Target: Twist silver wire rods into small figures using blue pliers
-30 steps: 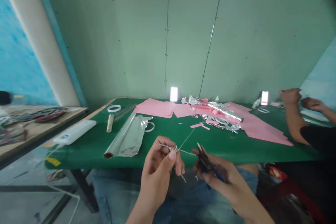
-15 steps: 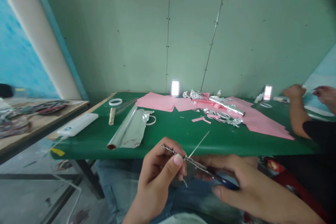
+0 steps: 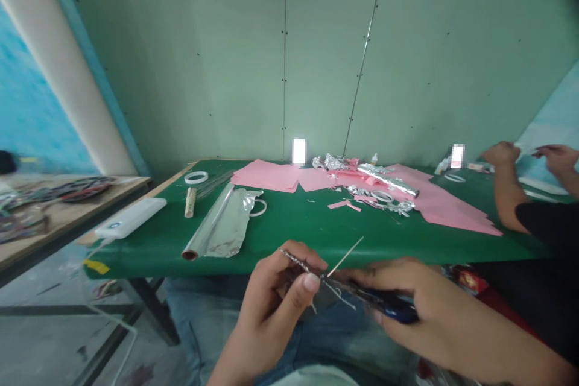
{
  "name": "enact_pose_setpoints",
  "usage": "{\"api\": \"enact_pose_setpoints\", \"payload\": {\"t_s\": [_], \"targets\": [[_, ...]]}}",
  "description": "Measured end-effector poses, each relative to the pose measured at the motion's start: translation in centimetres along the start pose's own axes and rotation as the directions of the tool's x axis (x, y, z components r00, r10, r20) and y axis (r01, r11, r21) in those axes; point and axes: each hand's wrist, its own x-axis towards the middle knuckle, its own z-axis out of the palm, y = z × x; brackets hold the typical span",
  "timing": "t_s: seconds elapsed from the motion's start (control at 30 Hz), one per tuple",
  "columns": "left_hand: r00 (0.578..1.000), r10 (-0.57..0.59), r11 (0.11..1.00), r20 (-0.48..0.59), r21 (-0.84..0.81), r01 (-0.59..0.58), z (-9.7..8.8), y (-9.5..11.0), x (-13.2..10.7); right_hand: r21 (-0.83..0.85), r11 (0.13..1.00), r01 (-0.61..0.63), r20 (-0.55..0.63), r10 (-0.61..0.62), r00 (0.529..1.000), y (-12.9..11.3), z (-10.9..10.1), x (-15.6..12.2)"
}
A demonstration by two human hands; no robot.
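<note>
Well, my left hand (image 3: 271, 298) was closed on the foil-wrapped wire (image 3: 301, 264), just in front of the green worktop (image 3: 136, 259), and my right hand (image 3: 429, 295) gripped blue-handled cutters (image 3: 398, 307). The wire seemed light and bendy, so holding it close to the working point looked safest.

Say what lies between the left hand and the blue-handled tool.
The head view shows twisted foil wire bridging the left hand and the blue-handled tool.

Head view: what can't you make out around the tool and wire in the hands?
Head view:
- Blue-handled tool: partly covered by the right hand, working end blurred; kind unclear.
- Twisted wire: stretch held in the left hand hidden by its fingers.
- Co-worker's hand: too small to show anything held.
</note>
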Motion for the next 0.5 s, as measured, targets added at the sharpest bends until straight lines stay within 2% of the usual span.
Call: {"api": "enact_pose_setpoints", "payload": {"t_s": [0.07,0.13,0.23,0.3,0.43,0.5], "targets": [[0.997,0.075,0.997,0.018,-0.033,-0.074,0.0,-0.4,0.2,0.079,0.995,-0.057,0.036,0.054,0.998,0.0,0.2,0.0],[0.991,0.135,0.987,0.018,-0.085,-0.133,0.1,-0.9,0.3,0.255,0.956,-0.141,0.136,0.109,0.985,0.5,0.7,0.1],[0.983,0.183,0.977,-0.027,-0.11,-0.185,0.3,-1.7,0.3,0.57,0.769,-0.29,0.328,0.11,0.938,1.9,1.9,0.2],[0.977,0.202,0.974,-0.072,-0.085,-0.208,0.4,-2.0,0.3,0.692,0.627,-0.358,0.39,0.092,0.916,2.8,2.5,0.3],[0.95,0.27,0.96,-0.155,-0.03,-0.277,0.6,-2.5,0.6,0.762,0.461,-0.455,0.448,0.132,0.884,3.4,3.0,0.5],[0.932,0.329,0.943,-0.152,-0.003,-0.334,0.6,-2.6,0.8,0.772,0.391,-0.5,0.496,0.12,0.86,3.6,3.3,0.6]]}}
